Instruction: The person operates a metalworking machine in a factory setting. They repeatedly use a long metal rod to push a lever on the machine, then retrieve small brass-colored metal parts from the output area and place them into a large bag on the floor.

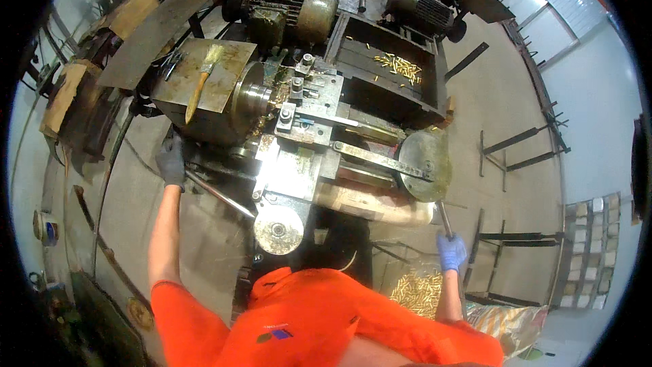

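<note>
A greasy metal-turning machine (288, 166) fills the middle of a workshop, standing on a grey, stained floor (210, 251). On the flat, rust-marked top of its headstock box (231, 71) lies a wooden-handled brush (200, 88), bristles pointing away from the person. Farther back, two grimy motors (319, 13) sit either side of a dark, oily tray (356, 85), where small brass pieces (401, 68) lie loosely scattered. The right hand (451, 253), in a blue glove, has its fingers wrapped around a metal rod (444, 219) beside the machine's right end, just below a large round disc (424, 156). The left hand (171, 161), in a grey glove, is beside the box's near left corner, close to the end of a slanting steel bar (221, 194); whether its fingers grasp anything, I cannot tell. Low at the right, a heap of brass pieces (414, 293) lies near a white-and-orange sack (509, 326). Dark metal frames (519, 236) and a rack of pale blocks (591, 251) stand toward the pale wall (598, 129).
</note>
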A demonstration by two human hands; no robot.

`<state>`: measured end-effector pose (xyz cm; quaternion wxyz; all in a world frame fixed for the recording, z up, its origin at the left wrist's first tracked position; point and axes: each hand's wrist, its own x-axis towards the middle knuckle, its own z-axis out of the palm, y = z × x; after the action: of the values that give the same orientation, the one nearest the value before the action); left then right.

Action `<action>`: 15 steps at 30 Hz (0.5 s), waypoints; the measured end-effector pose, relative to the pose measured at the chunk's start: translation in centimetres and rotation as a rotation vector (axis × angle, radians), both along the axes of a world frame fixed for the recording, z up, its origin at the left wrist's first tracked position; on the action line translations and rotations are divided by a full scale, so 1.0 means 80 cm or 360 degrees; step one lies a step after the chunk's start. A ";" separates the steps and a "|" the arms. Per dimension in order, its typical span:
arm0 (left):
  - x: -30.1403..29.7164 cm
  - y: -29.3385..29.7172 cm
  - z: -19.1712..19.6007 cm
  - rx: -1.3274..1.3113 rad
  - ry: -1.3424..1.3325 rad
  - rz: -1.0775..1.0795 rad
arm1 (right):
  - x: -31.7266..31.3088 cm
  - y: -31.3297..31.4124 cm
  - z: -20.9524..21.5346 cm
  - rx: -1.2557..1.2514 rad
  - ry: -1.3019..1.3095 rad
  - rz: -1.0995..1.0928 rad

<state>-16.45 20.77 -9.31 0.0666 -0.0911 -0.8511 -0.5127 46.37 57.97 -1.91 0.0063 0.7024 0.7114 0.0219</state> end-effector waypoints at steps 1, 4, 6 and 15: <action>-0.002 -0.003 0.000 0.0005 -0.0064 -0.0024 | -0.001 0.009 0.001 0.0065 -0.0031 0.0095; 0.005 -0.013 0.009 -0.0032 -0.0139 -0.0016 | -0.009 0.054 0.014 0.0210 -0.0189 0.0356; 0.004 -0.007 0.005 -0.0090 -0.0063 -0.0027 | 0.014 0.128 -0.006 0.0222 -0.0286 0.0512; 0.056 0.016 -0.003 -0.0169 -0.0093 -0.0227 | -0.210 0.306 0.101 -0.0270 -0.0382 0.1086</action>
<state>-11.99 22.03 -9.51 0.0000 -0.1399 -0.8701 -0.4726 29.61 82.49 6.20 0.1402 0.4143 0.8981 0.0458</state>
